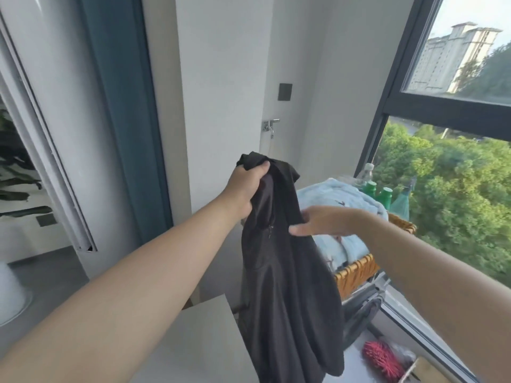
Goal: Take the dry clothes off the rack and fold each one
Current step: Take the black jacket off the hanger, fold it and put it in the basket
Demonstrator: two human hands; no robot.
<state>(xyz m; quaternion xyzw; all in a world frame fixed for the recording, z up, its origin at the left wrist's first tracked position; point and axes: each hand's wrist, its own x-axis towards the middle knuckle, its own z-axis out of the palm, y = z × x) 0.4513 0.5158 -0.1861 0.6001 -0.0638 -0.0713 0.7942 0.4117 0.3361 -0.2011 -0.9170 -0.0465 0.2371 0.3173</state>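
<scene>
A black garment [287, 277] hangs lengthwise in the air in front of me. My left hand [244, 186] is closed around its bunched top end and holds it up. My right hand [320, 221] reaches in from the right with fingers extended, its fingertips touching the garment's right edge at mid-height; I cannot see a firm grip there. No drying rack shows in this view.
A wicker basket [356, 272] with light blue cloth [334, 199] stands behind the garment by the window [453, 167]. Green bottles [377, 190] sit beside it. A white surface [199, 338] lies below. A pink mop head [380, 360] lies on the floor at the lower right.
</scene>
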